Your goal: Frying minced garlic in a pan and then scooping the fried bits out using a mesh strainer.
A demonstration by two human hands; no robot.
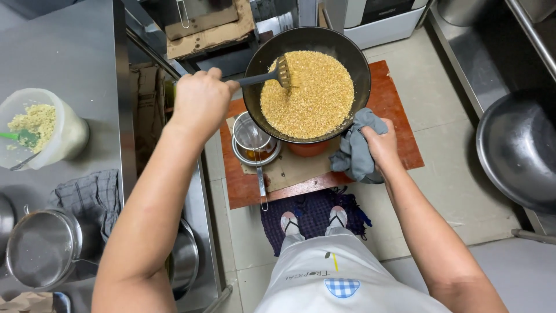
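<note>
Wok (360, 64), black and round, is the biggest thing in hand and the landmark here: it hangs over a reddish-brown board on the tiled floor, tilted a little toward the person, and is filled nearly rim to rim with golden fried crumbs (310, 95). At the wok's near right edge the right hand (382, 145) is clenched around a grey-blue cloth (354, 148) wrapped over the rim or handle there, fingers pressed tight into the fabric; the handle itself is hidden under the cloth. To the wok's left the left hand (200, 101) is closed in a fist around the handle of a dark slotted spatula (272, 74), whose long axis runs left to right from the fist to its head, which rests on the upper left part of the crumbs. So the crumbs lie to the right of the left fist and up-left of the right hand, with the right hand nearer the wok's rim. Just under the wok's near left edge sit a wire strainer (252, 133) over a small metal bowl, its handle pointing toward the person's feet. Well left of the wok, on a steel counter (69, 52), stands a clear plastic container (66, 136) holding more crumbs.
</note>
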